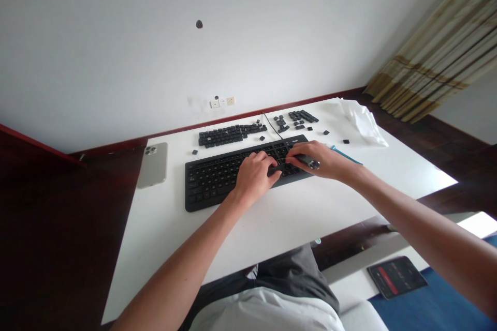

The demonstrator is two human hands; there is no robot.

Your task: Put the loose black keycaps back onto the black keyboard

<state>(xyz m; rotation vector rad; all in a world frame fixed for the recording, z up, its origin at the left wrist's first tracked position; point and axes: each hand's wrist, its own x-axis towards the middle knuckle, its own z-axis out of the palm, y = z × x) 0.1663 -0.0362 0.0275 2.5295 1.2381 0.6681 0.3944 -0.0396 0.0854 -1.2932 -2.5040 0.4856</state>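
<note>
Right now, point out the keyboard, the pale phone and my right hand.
Keyboard (219, 175), head view: keys on its left part.
Pale phone (152, 167), head view: middle of its back.
Right hand (320, 154), head view: back of the hand.

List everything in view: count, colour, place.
Table: 1, white, centre
Keyboard: 1, black, on table
Keycaps: dozens, black, mostly beyond keyboard
Cable: 1, dark, behind keyboard
Handheld tool: 1, black, right hand
Slender object: 1, blue, right of keyboard
Smartphone: 1, pale, table's left end
Crumpled sheet: 1, white, table's right end
Touchscreen device: 1, dark, lower right
Wall: 1, white, background
Spots: 2, dark, wall
Wall plates: 3, pale, wall
Curtain: 1, beige, upper right
Floor: 1, brown, around table
Shirt: 1, white, bottom
Trousers: 1, grey, above shirt
Left hand: 1, on keyboard
Right hand: 1, over keyboard
</note>
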